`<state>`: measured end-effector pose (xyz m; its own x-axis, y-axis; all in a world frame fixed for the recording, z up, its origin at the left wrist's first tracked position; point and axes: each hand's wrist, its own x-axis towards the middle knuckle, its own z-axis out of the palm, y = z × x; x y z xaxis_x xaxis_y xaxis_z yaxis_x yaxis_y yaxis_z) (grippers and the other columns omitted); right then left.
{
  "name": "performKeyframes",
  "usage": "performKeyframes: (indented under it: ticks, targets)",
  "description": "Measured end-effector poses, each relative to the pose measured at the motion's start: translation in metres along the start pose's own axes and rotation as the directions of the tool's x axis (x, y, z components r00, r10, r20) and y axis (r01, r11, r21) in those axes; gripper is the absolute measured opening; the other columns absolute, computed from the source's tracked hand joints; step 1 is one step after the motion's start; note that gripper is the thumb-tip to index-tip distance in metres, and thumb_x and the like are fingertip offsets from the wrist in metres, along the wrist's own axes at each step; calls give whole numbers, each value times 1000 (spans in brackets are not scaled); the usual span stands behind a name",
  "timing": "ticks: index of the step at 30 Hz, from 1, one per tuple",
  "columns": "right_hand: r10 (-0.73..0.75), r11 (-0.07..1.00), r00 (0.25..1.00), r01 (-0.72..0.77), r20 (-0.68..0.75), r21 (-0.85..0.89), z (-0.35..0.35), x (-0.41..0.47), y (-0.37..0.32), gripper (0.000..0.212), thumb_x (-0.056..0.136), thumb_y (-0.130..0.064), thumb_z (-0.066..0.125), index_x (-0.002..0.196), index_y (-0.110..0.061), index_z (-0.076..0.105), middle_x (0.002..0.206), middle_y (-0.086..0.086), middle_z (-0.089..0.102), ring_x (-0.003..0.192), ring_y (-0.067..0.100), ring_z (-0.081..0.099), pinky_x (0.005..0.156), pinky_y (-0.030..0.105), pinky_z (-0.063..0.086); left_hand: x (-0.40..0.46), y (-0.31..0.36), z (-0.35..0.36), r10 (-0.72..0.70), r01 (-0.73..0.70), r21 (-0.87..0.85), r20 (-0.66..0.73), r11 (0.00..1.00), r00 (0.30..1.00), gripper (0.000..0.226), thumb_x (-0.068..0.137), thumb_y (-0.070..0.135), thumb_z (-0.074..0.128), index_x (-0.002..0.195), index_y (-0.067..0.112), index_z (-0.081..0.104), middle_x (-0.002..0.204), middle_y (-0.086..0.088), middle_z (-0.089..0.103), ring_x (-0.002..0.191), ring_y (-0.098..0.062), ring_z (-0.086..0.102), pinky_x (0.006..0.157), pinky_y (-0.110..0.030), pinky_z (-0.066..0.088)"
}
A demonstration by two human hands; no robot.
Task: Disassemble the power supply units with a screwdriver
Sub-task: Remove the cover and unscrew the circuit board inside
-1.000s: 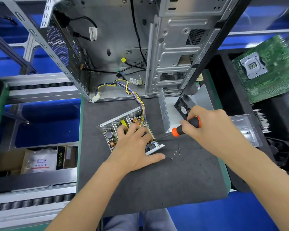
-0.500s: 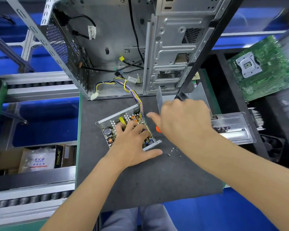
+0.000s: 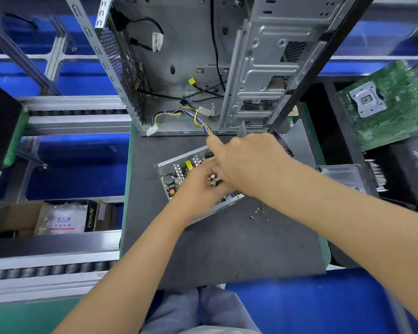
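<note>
- Power supply (image 3: 179,172) sits open near the middle of the dark mat (image 3: 227,249) on our tabletop, cover off and circuit board up, so that we can reach the board's fixings from above.
- Our left hand (image 3: 198,194) presses down on the board with fingers spread; we judge this keeps the unit from sliding or turning under the tool.
- Our right hand (image 3: 246,162) crosses over the left, fingers curled as if round a handle. The screwdriver itself is hidden beneath it, so we cannot tell for sure what it holds.
- Loose screws (image 3: 258,212) lie just beside the unit on the mat, near enough to gather, clear of the work.
- The wire bundle (image 3: 198,119) runs from the unit back into the open computer case (image 3: 203,56) behind it.
- A clear tray (image 3: 343,174) waits to the right, probably for removed parts.
</note>
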<state>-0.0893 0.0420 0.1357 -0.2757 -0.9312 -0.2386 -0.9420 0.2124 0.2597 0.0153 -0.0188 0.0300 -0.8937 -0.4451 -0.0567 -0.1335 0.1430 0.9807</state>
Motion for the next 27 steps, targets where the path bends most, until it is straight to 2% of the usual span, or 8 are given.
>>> performKeyframes:
  ticks: [3, 7, 10, 12, 15, 19, 22, 27]
  targets:
    - [-73, 993, 996, 68, 46, 93, 2, -1, 19, 30, 97, -32, 50, 110, -22, 25, 89, 3, 47, 81, 31, 56, 62, 34, 38, 6, 3, 3, 15, -13, -50, 35, 999, 999, 6, 87, 13, 67, 89, 18, 64, 80, 15, 65, 79, -4, 59, 74, -16, 42]
    - [-134, 983, 986, 119, 102, 139, 6, -9, 34, 39, 93, -31, 59, 118, -22, 32, 100, -2, 30, 99, 28, 50, 77, 37, 36, 17, 3, 16, 34, -34, -4, -14, 999, 999, 24, 86, 28, 68, 95, 6, 62, 82, -7, 64, 79, -25, 58, 74, -29, 47]
    - [-140, 947, 986, 107, 90, 304, 8, -14, 43, 36, 89, -35, 66, 111, -24, 41, 103, -4, 38, 100, 25, 50, 82, 37, 39, 22, 0, 20, 43, -42, 27, -69, 999, 997, 27, 79, 37, 76, 88, 19, 58, 79, -1, 59, 74, -18, 51, 70, -26, 43]
    - [-43, 905, 995, 0, 90, 426, 6, -17, 47, 48, 82, -63, 58, 104, -22, 45, 94, -1, 50, 92, 28, 52, 79, 39, 43, 23, 0, 21, 28, -21, 71, -97, 997, 995, 33, 69, 47, 78, 82, 33, 51, 75, 9, 58, 67, -5, 47, 62, -17, 39]
    - [138, 958, 983, -164, 121, 236, 2, -20, 43, 68, 78, -82, 30, 93, -18, 46, 69, 2, 34, 75, 29, 40, 66, 38, 41, 25, 2, 26, 49, -32, 107, -158, 994, 986, 52, 67, 30, 88, 73, 44, 38, 68, 26, 54, 60, 3, 46, 53, -9, 35]
    - [81, 959, 983, -122, 168, 256, 3, -17, 40, 50, 93, -62, 43, 106, -14, 50, 69, 1, 27, 75, 30, 39, 63, 37, 36, 27, 1, 24, 20, -12, 57, -137, 998, 990, 53, 59, 31, 91, 75, 41, 41, 69, 16, 50, 63, 0, 40, 56, -13, 34]
    - [-8, 935, 968, -81, 250, 346, 0, -14, 43, 40, 95, -51, 50, 115, -17, 43, 75, 1, 36, 77, 32, 45, 63, 38, 40, 23, 1, 15, 43, -40, 62, -57, 997, 997, 48, 69, 19, 87, 93, 46, 55, 86, 9, 58, 78, -8, 51, 71, -16, 39]
    - [-116, 936, 945, 1, 304, 353, -1, -10, 46, 33, 97, -32, 57, 120, -19, 38, 109, 4, 49, 96, 26, 45, 76, 41, 44, 19, 5, 3, 24, -26, 60, 48, 998, 999, 30, 89, 12, 70, 101, 39, 62, 93, -2, 70, 96, -24, 64, 92, -36, 49]
